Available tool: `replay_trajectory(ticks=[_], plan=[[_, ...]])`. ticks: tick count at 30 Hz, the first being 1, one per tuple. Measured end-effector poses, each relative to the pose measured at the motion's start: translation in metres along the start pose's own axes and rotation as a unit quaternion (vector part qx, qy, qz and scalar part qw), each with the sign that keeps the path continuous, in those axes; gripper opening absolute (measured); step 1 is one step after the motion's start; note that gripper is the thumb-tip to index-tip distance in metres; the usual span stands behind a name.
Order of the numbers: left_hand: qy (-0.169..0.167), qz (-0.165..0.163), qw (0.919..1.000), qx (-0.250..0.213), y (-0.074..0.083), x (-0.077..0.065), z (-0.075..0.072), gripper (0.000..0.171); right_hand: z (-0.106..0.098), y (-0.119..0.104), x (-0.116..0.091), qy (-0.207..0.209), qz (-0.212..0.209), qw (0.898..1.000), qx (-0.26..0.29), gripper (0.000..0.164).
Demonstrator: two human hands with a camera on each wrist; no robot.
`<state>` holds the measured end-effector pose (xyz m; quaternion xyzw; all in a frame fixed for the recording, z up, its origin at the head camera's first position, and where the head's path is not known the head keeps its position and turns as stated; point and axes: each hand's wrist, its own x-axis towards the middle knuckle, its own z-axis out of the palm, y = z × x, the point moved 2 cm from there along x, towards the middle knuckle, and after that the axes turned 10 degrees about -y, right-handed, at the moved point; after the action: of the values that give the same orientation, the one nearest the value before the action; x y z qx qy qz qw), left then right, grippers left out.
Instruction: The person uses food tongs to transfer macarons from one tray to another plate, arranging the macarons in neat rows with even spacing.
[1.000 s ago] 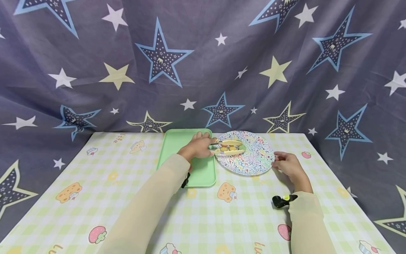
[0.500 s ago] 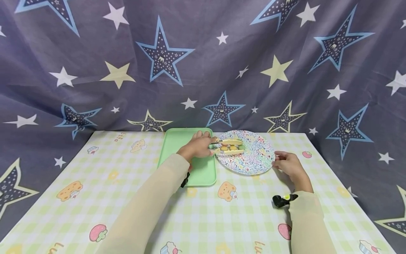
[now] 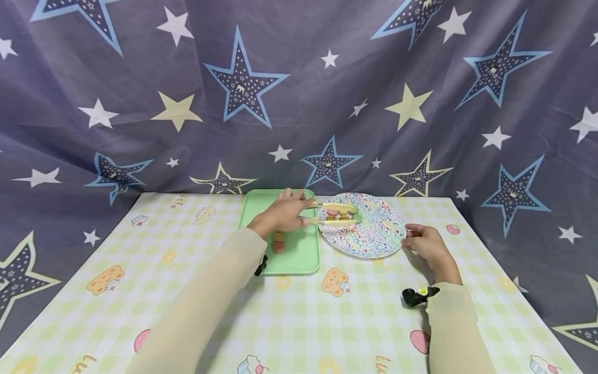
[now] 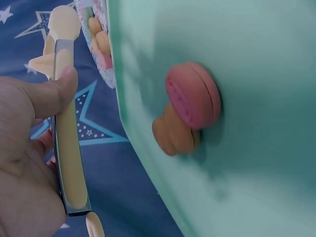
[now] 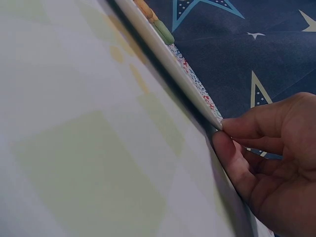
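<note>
While a star-printed cloth (image 3: 299, 67) is hung behind, a checked tabletop (image 3: 280, 322) is spread out in front, and on it a green tray (image 3: 301, 262) and a speckled plate (image 3: 374, 241) are set side by side. The plate's right-hand rim is pinched between finger and thumb by the right grip (image 3: 427, 244), apparently for steadiness. By the left grip (image 3: 285, 213), held over the tray, the tongs (image 3: 338, 223) are clasped, and their two arms are stretched over the plate on either side of several macarons (image 3: 343, 218).

The step in hand is judged to be the handling of these macarons with the tongs; whether they are being seized or let go cannot be told. Next, even, gentle control of both arms seems called for, since small rounds could be rolled aside.

Only in the left wrist view is a pink macaron (image 4: 192, 96) clearly shown overlapping a brown macaron (image 4: 170, 136) in the tray. In the right wrist view, a dark gap beneath the plate's rim is revealed, hidden from the head camera, and a green macaron (image 5: 165, 33) is glimpsed beyond the rim.
</note>
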<state>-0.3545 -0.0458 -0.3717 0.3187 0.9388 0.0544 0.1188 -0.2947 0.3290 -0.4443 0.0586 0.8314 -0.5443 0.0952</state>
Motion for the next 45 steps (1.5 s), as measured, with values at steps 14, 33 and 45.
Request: replay_trajectory(ticks=[14,33,45], plan=[[0.031,0.019,0.9991,0.020,-0.023,-0.033,-0.005,0.062,0.000,-0.001,0.000,0.000,-0.003,1.000,0.001,0.059],[0.061,0.040,0.9973,0.004,-0.057,-0.093,0.004,0.058,0.003,-0.003,-0.001,0.003,0.004,1.000,0.003,0.060],[0.058,0.053,0.9967,-0.021,-0.079,-0.125,0.020,0.057,0.003,-0.004,-0.003,0.000,-0.003,1.000,-0.001,0.061]])
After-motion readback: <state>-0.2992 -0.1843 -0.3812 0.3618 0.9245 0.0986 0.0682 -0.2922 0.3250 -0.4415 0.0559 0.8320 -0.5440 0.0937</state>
